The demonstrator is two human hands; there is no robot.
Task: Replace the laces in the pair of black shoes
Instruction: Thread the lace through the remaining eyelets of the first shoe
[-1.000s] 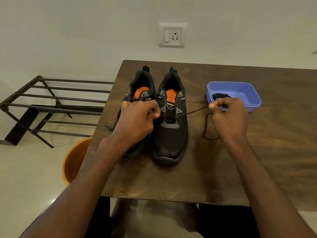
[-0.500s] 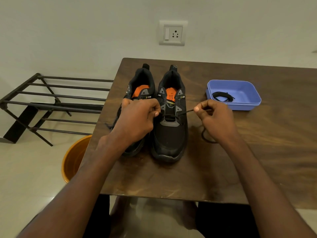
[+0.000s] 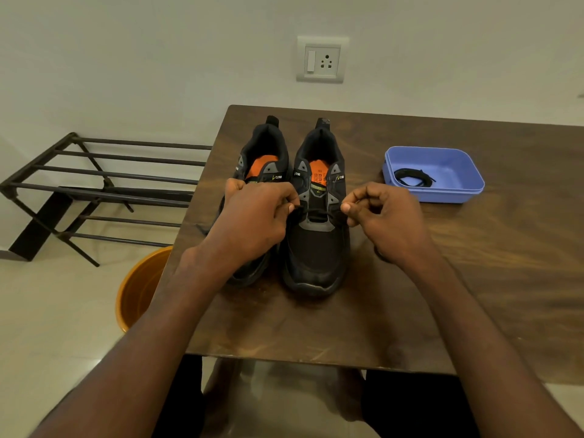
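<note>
Left hand [image 3: 252, 221]: fingers curled, thumb and forefinger pinching at 3 o'clock.
Right hand [image 3: 387, 221]: fingers curled, pinching at 9 o'clock.
Forearms: both bare, reaching forward, converging toward 12 o'clock.

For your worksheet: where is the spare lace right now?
In the head view, the spare lace lies coiled inside the blue tub on the table's right side, beyond the right hand.

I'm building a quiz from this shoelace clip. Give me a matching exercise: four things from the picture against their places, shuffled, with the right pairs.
Things:
1. spare lace
2. orange bucket
3. wall socket
4. metal rack

Places:
A. on the wall above the table
B. on the floor by the table's left edge
C. inside the blue tray
D. against the wall, left of the table

Pairs: 1-C, 2-B, 3-A, 4-D
</note>
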